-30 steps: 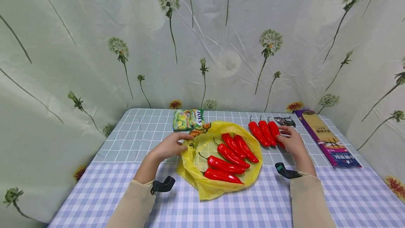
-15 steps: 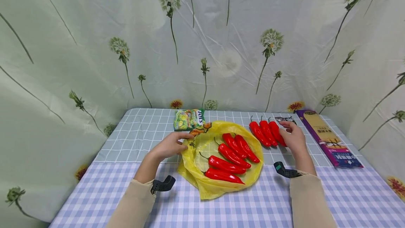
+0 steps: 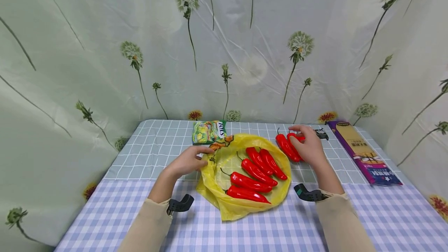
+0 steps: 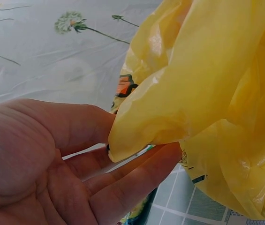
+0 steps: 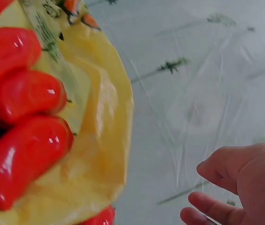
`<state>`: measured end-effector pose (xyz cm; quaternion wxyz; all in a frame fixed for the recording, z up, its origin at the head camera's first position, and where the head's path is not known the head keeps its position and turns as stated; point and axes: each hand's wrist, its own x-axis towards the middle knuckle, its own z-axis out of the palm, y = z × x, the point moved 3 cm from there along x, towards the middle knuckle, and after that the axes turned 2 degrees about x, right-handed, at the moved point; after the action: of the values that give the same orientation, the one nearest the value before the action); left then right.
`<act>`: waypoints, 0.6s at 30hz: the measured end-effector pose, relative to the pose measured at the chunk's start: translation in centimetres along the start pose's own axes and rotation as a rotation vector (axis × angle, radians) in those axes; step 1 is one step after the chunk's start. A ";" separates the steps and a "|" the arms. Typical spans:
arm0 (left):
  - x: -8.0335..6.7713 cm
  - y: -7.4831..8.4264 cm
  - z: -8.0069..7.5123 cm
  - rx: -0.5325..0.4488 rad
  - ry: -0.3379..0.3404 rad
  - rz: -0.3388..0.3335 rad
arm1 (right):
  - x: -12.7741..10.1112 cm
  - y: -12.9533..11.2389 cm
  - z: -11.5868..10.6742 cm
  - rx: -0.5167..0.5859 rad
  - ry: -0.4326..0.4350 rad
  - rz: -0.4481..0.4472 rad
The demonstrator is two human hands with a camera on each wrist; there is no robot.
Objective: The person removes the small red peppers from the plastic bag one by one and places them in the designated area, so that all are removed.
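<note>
5 glossy red peppers (image 3: 257,174) are already gathered in the crinkled yellow plastic bag (image 3: 227,205), its rim pinched by the left hand (image 3: 189,161); 3 loose red peppers (image 3: 287,147) (beside the bag) are covered by the right hand (image 3: 308,147), fingers curled.

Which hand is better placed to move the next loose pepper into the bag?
Right. The right hand already rests on the loose peppers beside the bag. The left hand is occupied pinching the bag's edge, likely keeping it open.

Checked table (image 3: 147,154), yellow bag (image 3: 227,205), loose red peppers (image 3: 285,147), green packet (image 3: 207,132), purple box (image 3: 364,153)
</note>
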<state>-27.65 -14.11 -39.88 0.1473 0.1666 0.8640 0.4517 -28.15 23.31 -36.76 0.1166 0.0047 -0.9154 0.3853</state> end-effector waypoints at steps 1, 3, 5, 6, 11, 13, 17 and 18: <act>0.0 0.0 0.0 0.000 -0.001 0.000 | -0.1 -0.4 0.1 -0.010 -0.003 -0.019; 0.0 0.0 0.0 -0.004 -0.004 0.001 | -0.5 -1.0 0.4 -0.027 -0.009 -0.055; 0.0 -0.1 0.0 -0.006 -0.004 0.002 | -0.8 -1.6 0.6 -0.030 -0.015 -0.090; 0.1 -0.1 0.0 -0.008 -0.004 0.001 | -1.0 -1.7 0.8 -0.030 -0.015 -0.107; 0.1 -0.3 0.0 -0.005 -0.003 0.006 | -1.9 -2.3 1.7 -0.010 -0.025 -0.190; 0.1 -0.3 0.0 -0.006 -0.003 0.010 | -2.1 -2.3 2.1 -0.009 -0.054 -0.225; 0.1 -0.3 0.0 -0.007 -0.001 0.014 | -2.3 -2.4 2.9 0.010 -0.149 -0.246; 0.0 -0.2 0.0 -0.006 0.000 0.013 | -2.3 -2.4 3.1 0.012 -0.170 -0.240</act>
<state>-27.74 -14.25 -40.05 0.1449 0.1718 0.8614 0.4555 -26.28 19.27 -37.67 0.0838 0.1475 -0.9124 0.3725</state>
